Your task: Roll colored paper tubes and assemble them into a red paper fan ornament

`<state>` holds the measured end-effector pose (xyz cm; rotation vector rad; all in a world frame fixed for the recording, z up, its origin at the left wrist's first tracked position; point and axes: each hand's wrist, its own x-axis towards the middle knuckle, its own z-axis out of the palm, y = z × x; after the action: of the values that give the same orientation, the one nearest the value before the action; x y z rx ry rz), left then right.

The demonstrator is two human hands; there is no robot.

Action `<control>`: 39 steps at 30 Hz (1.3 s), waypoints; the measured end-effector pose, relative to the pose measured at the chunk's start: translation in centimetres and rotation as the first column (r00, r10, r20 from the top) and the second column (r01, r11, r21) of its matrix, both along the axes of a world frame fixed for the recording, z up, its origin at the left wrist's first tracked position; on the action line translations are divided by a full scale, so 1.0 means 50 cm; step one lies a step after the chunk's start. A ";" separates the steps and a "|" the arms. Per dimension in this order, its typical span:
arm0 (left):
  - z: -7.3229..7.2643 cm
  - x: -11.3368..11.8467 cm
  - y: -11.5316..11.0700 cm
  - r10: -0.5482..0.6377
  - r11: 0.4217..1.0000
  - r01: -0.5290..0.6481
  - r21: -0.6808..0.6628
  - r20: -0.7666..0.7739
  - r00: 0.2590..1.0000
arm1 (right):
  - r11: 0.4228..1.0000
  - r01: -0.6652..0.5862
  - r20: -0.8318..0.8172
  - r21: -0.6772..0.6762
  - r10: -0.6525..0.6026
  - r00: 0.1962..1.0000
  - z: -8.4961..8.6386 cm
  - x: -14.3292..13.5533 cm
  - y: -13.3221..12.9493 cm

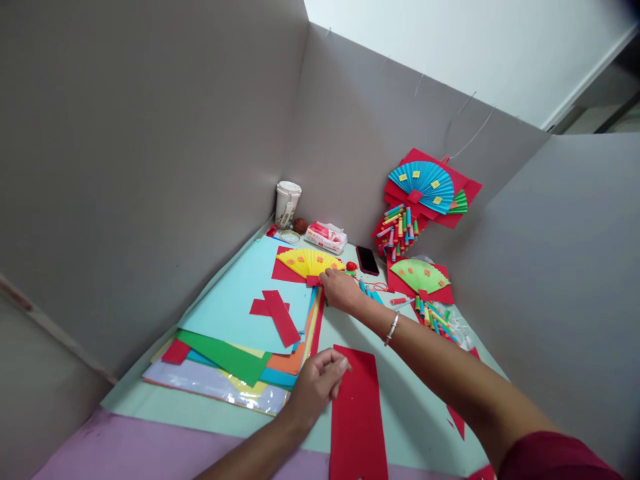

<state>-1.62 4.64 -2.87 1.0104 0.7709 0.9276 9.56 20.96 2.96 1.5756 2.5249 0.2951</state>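
My right hand (341,289) reaches across the table to the yellow paper fan (310,262). Its fingers are closed at the fan's lower right side, beside the small red tab; the fingertips are partly hidden. The fan lies on a red paper backing (283,268). My left hand (320,381) is loosely curled, thumb against the fingers, with nothing visible in it. It hovers by the upper left edge of a long red paper sheet (357,413). Two crossed red paper strips (281,319) rest on a light blue sheet (225,293) to the left.
Coloured papers (225,353) and a plastic sleeve (220,387) lie at left. Behind stand a white cup (287,203), a tissue pack (326,237) and a phone (367,261). At right are a green fan (420,275), paper rolls (435,317) and a blue-fan decoration (423,187) against the partition.
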 end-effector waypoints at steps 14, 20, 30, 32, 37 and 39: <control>-0.021 0.004 0.001 0.007 0.999 -0.010 0.050 0.055 0.998 | 0.999 -0.005 0.018 0.044 0.004 1.000 -0.023 -0.028 0.029; -0.017 0.004 0.001 0.016 0.999 -0.017 0.051 0.024 1.000 | 0.988 -0.152 -0.079 -0.029 0.150 0.986 -0.011 -0.031 -0.011; -0.008 0.001 -0.001 0.001 0.999 0.000 0.046 -0.010 1.000 | 0.984 -0.167 -0.183 -0.065 0.153 0.971 -0.013 -0.010 -0.009; -0.008 0.001 -0.001 0.008 0.999 -0.008 0.046 -0.003 1.000 | 0.977 -0.200 -0.206 -0.069 0.182 0.961 -0.014 -0.010 -0.007; -0.007 0.002 -0.002 0.014 0.999 -0.014 0.035 0.005 1.000 | 0.950 -0.299 -0.244 -0.091 0.270 0.932 -0.020 -0.021 -0.011; -0.003 0.001 -0.004 0.013 0.999 -0.013 0.035 0.000 1.000 | 0.957 -0.285 -0.264 -0.057 0.261 0.929 -0.021 -0.029 -0.008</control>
<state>-1.59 4.45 -2.99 1.0368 0.7646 0.9553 8.13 20.56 1.91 1.2982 2.9110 0.0005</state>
